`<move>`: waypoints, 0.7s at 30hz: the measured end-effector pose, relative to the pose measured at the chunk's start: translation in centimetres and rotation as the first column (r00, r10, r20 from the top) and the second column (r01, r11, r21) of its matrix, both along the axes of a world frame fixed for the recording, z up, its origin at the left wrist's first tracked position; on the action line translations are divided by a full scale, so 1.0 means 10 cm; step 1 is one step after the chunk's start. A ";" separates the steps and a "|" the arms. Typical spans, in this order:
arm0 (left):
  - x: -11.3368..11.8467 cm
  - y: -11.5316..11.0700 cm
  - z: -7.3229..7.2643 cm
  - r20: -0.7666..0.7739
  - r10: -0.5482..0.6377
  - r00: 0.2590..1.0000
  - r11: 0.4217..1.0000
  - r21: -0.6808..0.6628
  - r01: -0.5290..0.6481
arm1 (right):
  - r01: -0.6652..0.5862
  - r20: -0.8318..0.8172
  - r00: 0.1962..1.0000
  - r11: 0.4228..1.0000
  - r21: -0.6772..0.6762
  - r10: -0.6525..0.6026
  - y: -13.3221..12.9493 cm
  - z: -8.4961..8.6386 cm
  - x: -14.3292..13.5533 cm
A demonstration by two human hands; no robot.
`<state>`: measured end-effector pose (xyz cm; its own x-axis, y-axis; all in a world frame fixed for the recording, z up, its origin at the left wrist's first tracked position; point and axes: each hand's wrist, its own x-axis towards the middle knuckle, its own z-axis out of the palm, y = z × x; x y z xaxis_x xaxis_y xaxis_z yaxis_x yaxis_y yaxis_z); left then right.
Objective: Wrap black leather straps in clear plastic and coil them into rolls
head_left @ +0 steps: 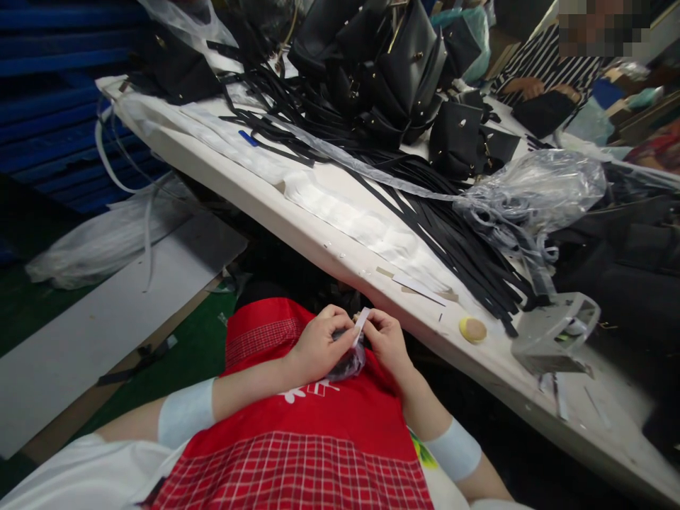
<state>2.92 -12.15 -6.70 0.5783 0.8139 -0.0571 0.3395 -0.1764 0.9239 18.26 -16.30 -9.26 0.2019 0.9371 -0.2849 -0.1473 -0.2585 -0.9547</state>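
Observation:
Over my lap, my left hand (321,346) and my right hand (387,343) are close together, both with pinched fingers. A short white strip (362,324) runs up between them, its lower part at my left thumb and its upper end at my right fingertips. Just below the fingers, a dark bundle in clear plastic (348,365) rests against the red apron (340,411). My left hand partly covers that bundle, so I cannot make out its kind.
The white table (340,262) slants across in front of me. On it lie black straps (446,227), black handbags (404,78), a tape dispenser (555,333) and a yellow-rimmed roll (472,329). Across the table sits a person in a striped top (547,67).

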 end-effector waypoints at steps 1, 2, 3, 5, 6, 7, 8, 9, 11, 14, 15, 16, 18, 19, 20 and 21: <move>0.02 0.01 0.00 -0.005 -0.002 1.000 0.998 -0.061 0.001 | 0.018 0.058 0.998 0.999 0.030 -0.020 -0.01 0.01 0.01; 0.03 0.02 0.01 -0.008 -0.001 1.000 0.993 -0.118 0.000 | 0.030 0.105 0.994 0.998 0.051 -0.035 -0.01 0.02 0.02; 0.05 0.03 0.01 -0.009 0.005 1.000 0.986 -0.165 -0.006 | 0.029 0.135 0.990 0.998 0.057 -0.036 -0.01 0.04 0.04; 0.08 0.03 0.01 -0.013 0.032 0.999 0.977 -0.210 -0.034 | -0.032 0.132 0.991 0.999 0.029 0.028 0.00 0.09 0.11; 0.09 0.03 0.01 -0.014 0.046 0.999 0.977 -0.209 -0.048 | -0.089 0.107 0.990 0.996 0.005 0.088 0.01 0.12 0.15; 0.10 0.02 0.00 -0.015 0.062 0.998 0.978 -0.198 -0.064 | -0.157 0.075 0.985 0.987 -0.014 0.158 0.01 0.16 0.20; 0.10 0.02 -0.01 -0.016 0.081 0.997 0.980 -0.179 -0.082 | -0.222 0.044 0.974 0.975 -0.022 0.223 0.02 0.19 0.24; 0.11 0.01 -0.02 -0.017 0.099 0.995 0.983 -0.156 -0.101 | -0.278 0.021 0.960 0.960 -0.023 0.278 0.03 0.22 0.28; 0.12 -0.01 -0.03 -0.012 0.113 0.994 0.986 -0.120 -0.113 | -0.347 -0.002 0.938 0.937 -0.022 0.347 0.03 0.27 0.34; 0.12 -0.04 -0.01 0.002 0.072 0.997 0.992 -0.105 -0.071 | -0.396 -0.036 0.918 0.915 -0.075 0.395 0.06 0.27 0.39; 0.13 -0.05 0.01 0.001 0.058 0.998 0.993 -0.105 -0.057 | -0.416 -0.053 0.909 0.904 -0.101 0.413 0.07 0.26 0.40; 0.13 -0.06 0.03 -0.004 0.047 0.999 0.993 -0.105 -0.048 | -0.436 -0.067 0.900 0.891 -0.122 0.431 0.08 0.24 0.40; 0.12 -0.06 0.05 -0.030 0.046 0.998 0.994 -0.096 -0.049 | -0.461 -0.048 0.887 0.876 -0.143 0.459 0.08 0.21 0.40; 0.12 -0.05 0.05 -0.052 0.052 0.997 0.994 -0.090 -0.056 | -0.453 0.009 0.888 0.881 -0.138 0.459 0.08 0.20 0.39; 0.11 -0.03 0.05 -0.078 0.048 0.996 0.994 -0.098 -0.056 | -0.432 0.104 0.890 0.893 -0.123 0.445 0.06 0.20 0.38; 0.09 0.00 0.05 -0.106 0.024 0.994 0.990 -0.134 -0.038 | -0.408 0.230 0.878 0.908 -0.097 0.419 0.03 0.22 0.36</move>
